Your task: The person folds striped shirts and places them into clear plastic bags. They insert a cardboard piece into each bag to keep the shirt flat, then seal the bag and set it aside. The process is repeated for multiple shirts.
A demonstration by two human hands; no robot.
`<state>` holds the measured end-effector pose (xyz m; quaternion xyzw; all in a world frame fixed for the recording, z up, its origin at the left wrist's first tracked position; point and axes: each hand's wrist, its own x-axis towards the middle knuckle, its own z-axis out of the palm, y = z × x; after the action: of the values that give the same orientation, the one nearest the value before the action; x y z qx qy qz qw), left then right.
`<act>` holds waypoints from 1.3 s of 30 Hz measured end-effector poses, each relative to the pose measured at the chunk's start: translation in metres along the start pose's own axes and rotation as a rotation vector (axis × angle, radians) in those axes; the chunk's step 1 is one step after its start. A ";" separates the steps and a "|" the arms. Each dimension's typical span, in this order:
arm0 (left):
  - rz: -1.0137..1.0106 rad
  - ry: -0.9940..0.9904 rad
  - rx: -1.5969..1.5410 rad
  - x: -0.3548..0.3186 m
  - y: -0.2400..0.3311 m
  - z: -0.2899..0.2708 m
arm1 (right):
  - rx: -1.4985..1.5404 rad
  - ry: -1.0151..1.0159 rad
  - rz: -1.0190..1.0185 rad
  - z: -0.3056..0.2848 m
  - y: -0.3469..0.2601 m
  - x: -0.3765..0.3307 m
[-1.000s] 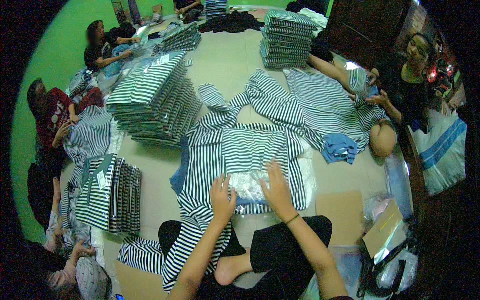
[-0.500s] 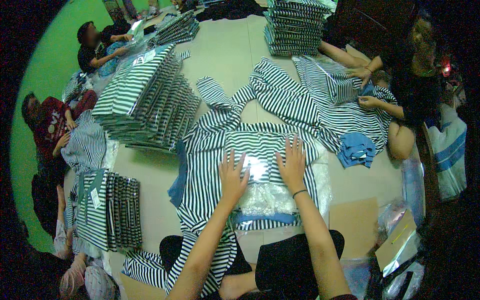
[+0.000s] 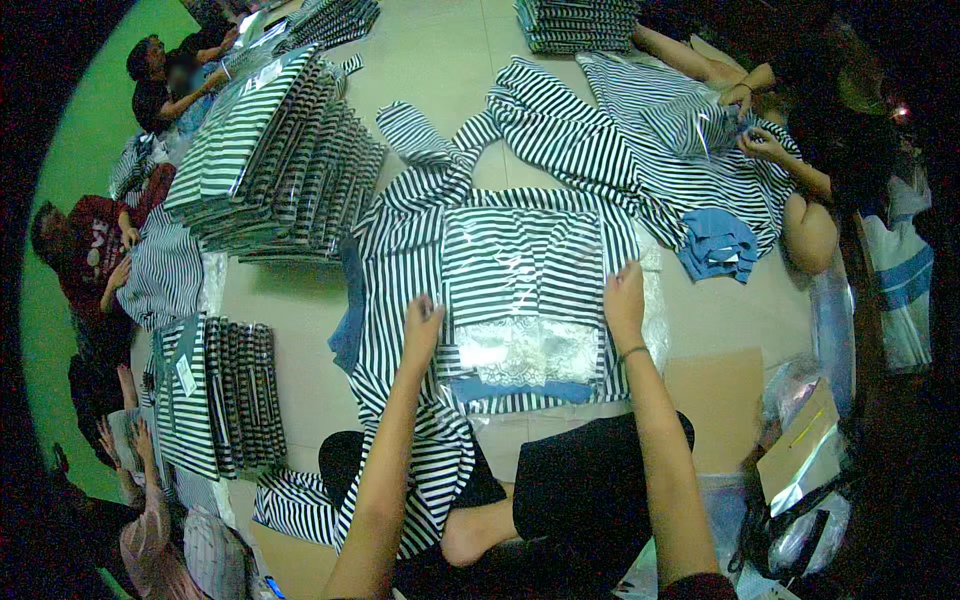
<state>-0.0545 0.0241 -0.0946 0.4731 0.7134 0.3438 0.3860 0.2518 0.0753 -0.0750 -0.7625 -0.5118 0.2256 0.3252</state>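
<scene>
A folded black-and-white striped garment lies flat before me inside a clear plastic bag. White lace and a blue strip show in the bag's lower part. My left hand is closed, its fingers curled at the bag's left edge. At the right edge, my right hand is likewise closed, fingertips together. Whether either one pinches the plastic is too small to make out. Beneath the bag spreads a loose striped garment with blue fabric at its left side.
Tall stacks of bagged striped garments stand at left, with a lower stack nearer and another far back. A co-worker's hands handle a bagged garment at right. Blue folded cloth and cardboard lie right. Other people sit left.
My hands have come off the garment's middle, moved apart to the bag's two side edges, and curled from spread fingers. The view has shifted, so things appear higher.
</scene>
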 end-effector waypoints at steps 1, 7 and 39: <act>-0.056 -0.078 0.060 -0.015 -0.003 -0.003 | -0.075 -0.116 0.067 -0.005 0.004 -0.014; -0.049 -0.089 -0.152 -0.048 0.010 -0.016 | 0.102 -0.047 -0.140 0.002 -0.003 -0.048; -0.454 -0.118 -0.580 -0.082 -0.060 -0.040 | -0.480 -0.316 -0.991 0.113 -0.106 -0.226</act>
<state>-0.0932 -0.0772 -0.1090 0.1929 0.6497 0.4096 0.6107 0.0239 -0.0762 -0.0732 -0.4410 -0.8874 0.0349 0.1295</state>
